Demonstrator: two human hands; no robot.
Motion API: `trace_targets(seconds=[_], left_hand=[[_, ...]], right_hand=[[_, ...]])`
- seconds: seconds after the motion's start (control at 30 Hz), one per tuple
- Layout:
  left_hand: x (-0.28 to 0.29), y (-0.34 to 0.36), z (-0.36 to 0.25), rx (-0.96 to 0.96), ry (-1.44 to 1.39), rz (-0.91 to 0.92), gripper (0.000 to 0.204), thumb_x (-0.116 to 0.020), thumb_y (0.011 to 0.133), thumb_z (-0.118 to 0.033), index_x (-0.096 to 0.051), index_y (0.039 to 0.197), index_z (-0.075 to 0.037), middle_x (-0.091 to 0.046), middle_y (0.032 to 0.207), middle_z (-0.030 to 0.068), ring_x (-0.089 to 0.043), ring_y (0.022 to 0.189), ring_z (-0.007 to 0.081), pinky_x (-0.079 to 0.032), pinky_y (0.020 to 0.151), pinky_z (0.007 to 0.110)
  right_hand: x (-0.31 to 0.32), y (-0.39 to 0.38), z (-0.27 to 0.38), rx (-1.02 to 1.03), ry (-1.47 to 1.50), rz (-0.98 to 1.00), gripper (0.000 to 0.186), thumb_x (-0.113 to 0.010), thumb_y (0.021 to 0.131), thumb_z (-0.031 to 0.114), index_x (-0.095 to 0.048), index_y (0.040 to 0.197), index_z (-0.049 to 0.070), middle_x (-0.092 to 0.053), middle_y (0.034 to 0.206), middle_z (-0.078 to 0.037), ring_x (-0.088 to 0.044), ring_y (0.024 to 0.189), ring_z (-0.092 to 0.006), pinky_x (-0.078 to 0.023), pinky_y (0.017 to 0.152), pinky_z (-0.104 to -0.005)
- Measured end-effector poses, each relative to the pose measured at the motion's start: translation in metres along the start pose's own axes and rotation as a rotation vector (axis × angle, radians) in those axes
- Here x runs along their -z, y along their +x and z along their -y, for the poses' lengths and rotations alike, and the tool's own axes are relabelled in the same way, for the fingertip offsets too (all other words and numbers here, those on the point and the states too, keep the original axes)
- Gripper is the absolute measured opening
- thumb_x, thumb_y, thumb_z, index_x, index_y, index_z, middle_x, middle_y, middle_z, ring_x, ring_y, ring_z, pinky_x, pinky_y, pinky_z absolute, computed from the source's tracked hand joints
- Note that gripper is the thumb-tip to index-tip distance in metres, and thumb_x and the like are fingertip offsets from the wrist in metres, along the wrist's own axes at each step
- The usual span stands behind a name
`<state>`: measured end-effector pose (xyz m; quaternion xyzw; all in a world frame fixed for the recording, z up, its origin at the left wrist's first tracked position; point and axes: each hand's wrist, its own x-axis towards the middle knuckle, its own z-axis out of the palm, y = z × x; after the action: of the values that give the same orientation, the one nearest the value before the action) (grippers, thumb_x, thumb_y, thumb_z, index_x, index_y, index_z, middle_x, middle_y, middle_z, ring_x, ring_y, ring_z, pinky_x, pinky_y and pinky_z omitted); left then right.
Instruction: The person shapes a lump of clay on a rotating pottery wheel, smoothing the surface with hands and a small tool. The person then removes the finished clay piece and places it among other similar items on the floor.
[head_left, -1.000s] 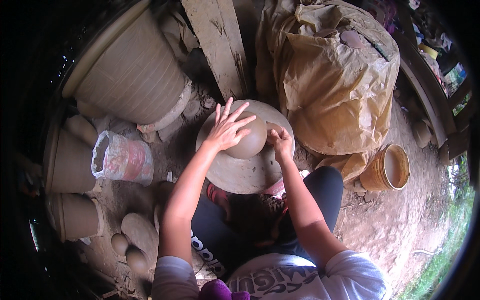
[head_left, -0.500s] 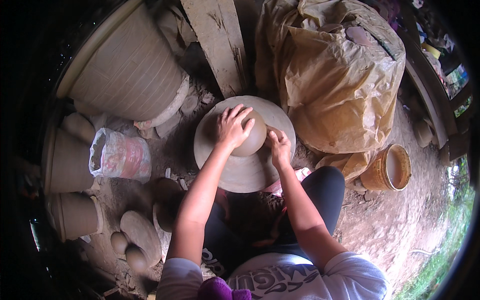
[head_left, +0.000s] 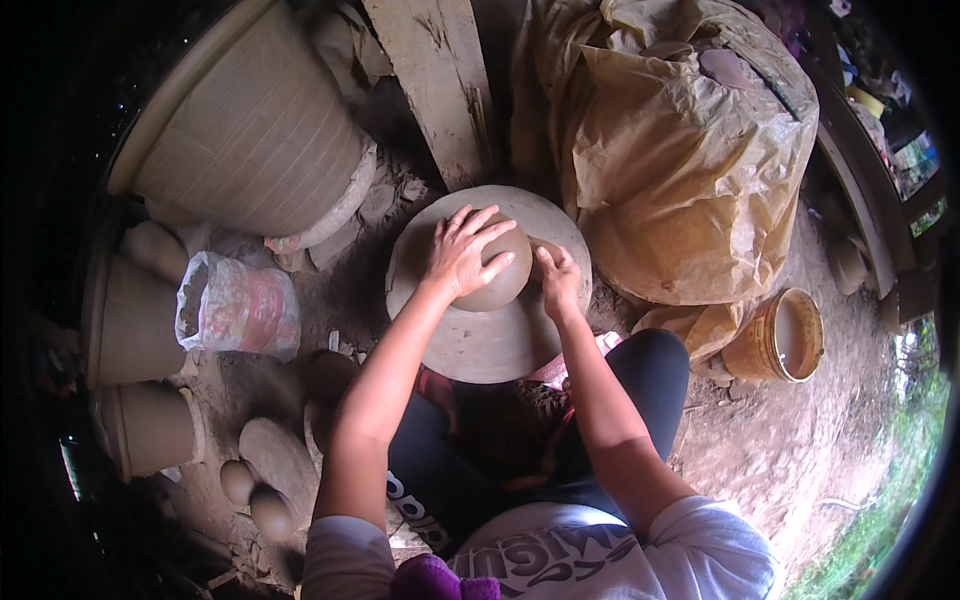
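Note:
A smooth, rounded brown clay form (head_left: pixel 511 262) sits on a round pottery wheel head (head_left: pixel 480 352) in front of me. My left hand (head_left: pixel 460 258) lies over its upper left side, fingers spread against the clay. On the opposite side, my right hand (head_left: pixel 559 284) pinches a small, flat brown scraper-like piece (head_left: pixel 543 244) at the clay's right edge. Most of that piece is hidden by the fingers, so its exact kind is unclear.
Brown plastic sheeting (head_left: pixel 680 190) covers a large mound behind right, with a water bucket (head_left: pixel 788 335) below it. At left stand a big clay pot (head_left: pixel 250 130), a plastic sack (head_left: pixel 245 310) and smaller pots (head_left: pixel 155 430). A plank (head_left: pixel 437 80) lies beyond the wheel.
My left hand has slid slightly leftward and down on the clay, and its forearm has swung a little left. My right hand stays at the clay's right side with the flat piece.

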<state>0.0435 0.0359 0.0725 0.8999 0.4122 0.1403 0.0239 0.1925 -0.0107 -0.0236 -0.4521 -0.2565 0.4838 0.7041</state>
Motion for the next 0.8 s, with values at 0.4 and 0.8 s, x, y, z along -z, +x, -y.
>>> trace_targets(seconds=[0.4,0.8], left_hand=[[-0.004,0.006,-0.035,0.514,-0.008,-0.003,0.054,-0.054,0.078,-0.049,-0.046,0.127,-0.028,-0.030,0.141,0.0031,-0.022,0.129,0.0386,-0.018,0.099,0.064],[-0.008,-0.006,0.002,0.104,-0.018,-0.101,0.051,-0.055,0.077,-0.049,-0.051,0.123,-0.027,-0.042,0.133,0.0024,-0.034,0.123,0.0356,-0.027,0.097,0.056]], right_hand=[[-0.001,-0.024,-0.003,0.018,0.065,-0.073,0.013,-0.057,0.086,0.008,-0.060,0.096,0.001,-0.062,0.088,-0.003,-0.056,0.079,-0.0099,-0.045,0.074,-0.0247],[0.005,0.003,0.003,-0.048,0.040,0.068,0.014,-0.059,0.084,0.008,-0.060,0.097,0.000,-0.064,0.090,-0.005,-0.057,0.080,-0.0103,-0.046,0.073,-0.0248]])
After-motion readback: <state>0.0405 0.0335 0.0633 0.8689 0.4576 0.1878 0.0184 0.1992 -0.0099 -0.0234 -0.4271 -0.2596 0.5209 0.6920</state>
